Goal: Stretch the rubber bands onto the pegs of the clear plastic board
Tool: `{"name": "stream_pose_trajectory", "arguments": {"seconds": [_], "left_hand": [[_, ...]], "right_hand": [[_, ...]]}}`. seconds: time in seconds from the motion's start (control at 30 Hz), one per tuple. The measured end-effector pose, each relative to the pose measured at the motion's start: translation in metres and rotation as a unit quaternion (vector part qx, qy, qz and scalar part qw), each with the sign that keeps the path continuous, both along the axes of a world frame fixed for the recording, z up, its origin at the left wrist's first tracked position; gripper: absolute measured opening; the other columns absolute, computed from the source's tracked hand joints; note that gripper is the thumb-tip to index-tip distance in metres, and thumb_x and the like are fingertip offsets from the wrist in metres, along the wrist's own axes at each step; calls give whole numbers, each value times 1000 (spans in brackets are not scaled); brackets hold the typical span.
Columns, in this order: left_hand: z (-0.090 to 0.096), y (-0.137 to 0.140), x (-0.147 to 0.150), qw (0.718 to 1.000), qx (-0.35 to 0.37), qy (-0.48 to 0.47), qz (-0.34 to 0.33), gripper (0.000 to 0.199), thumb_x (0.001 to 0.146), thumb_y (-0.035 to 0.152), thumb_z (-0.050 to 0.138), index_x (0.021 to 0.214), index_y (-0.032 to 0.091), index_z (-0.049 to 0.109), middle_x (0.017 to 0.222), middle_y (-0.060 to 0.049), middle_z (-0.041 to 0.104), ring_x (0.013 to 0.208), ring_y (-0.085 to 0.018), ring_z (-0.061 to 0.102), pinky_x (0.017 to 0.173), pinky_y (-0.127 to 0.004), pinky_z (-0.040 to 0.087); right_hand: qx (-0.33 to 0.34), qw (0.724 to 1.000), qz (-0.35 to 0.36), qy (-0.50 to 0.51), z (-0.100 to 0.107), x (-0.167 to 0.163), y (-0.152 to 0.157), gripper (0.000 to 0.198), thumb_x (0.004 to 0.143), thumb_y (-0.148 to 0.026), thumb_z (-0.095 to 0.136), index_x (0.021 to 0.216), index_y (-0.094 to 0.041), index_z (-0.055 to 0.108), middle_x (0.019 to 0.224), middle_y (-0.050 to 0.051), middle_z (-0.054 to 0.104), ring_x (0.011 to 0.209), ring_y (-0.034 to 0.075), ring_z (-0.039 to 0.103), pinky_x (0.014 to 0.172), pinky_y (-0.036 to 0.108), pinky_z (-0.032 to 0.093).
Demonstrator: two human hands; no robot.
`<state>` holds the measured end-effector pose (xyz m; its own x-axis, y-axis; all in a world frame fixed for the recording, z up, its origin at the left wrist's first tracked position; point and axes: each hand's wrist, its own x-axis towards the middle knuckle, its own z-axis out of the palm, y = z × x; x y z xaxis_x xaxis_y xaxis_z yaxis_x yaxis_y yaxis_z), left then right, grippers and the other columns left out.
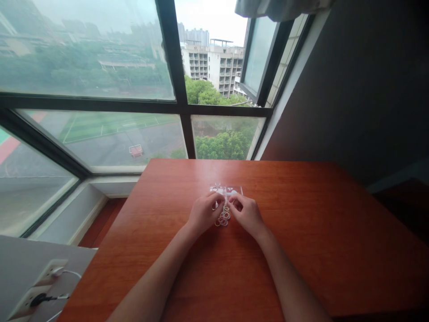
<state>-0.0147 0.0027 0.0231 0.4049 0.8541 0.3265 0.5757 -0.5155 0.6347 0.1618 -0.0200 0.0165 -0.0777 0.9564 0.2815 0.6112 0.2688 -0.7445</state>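
Several small pale rings [223, 218], white, yellowish and pinkish, lie in a loose heap on the brown wooden table [301, 214]. They look like thin bands; their exact kind is too small to tell. Just behind them is a flat, clear plastic case or packet [237, 189] with white parts, partly hidden by my fingers. My left hand [205, 211] is closed in a pinch at the left of the rings. Opposite it, my right hand [248, 213] pinches too, its fingertips close to the left ones. What the fingertips hold is too small to make out.
Beyond the table's far edge stand dark-framed windows [183, 89], with one pane [259, 58] swung outward at the right. A dark wall [351, 89] rises on the right. Low at the left, a wall socket [27, 302] has plugs and cables close to the table's side.
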Motion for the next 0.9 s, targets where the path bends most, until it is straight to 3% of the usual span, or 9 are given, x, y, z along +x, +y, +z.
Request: {"name": "stream_pose_trajectory", "arguments": {"seconds": [0.6, 0.9], "left_hand": [[2, 2, -3, 1000, 1, -3, -22, 10, 85, 21, 53, 83, 19, 63, 79, -3, 62, 63, -11, 52, 61, -22, 42], [-7, 18, -13, 992, 34, -37, 112, 7, 83, 21, 55, 82, 19, 62, 75, 0, 63, 60, -11, 52, 60, -23, 41]], "right_hand": [[6, 1000, 8, 9, 1, -3, -2, 12, 85, -30, 56, 82, -21, 62, 62, -3, 57, 56, 11, 51, 57, 21, 37], [-33, 997, 9, -62, -2, -1, -1, 10, 84, -26, 57, 80, -22, 65, 65, -2, 63, 60, 12, 55, 60, 21, 39]]}}
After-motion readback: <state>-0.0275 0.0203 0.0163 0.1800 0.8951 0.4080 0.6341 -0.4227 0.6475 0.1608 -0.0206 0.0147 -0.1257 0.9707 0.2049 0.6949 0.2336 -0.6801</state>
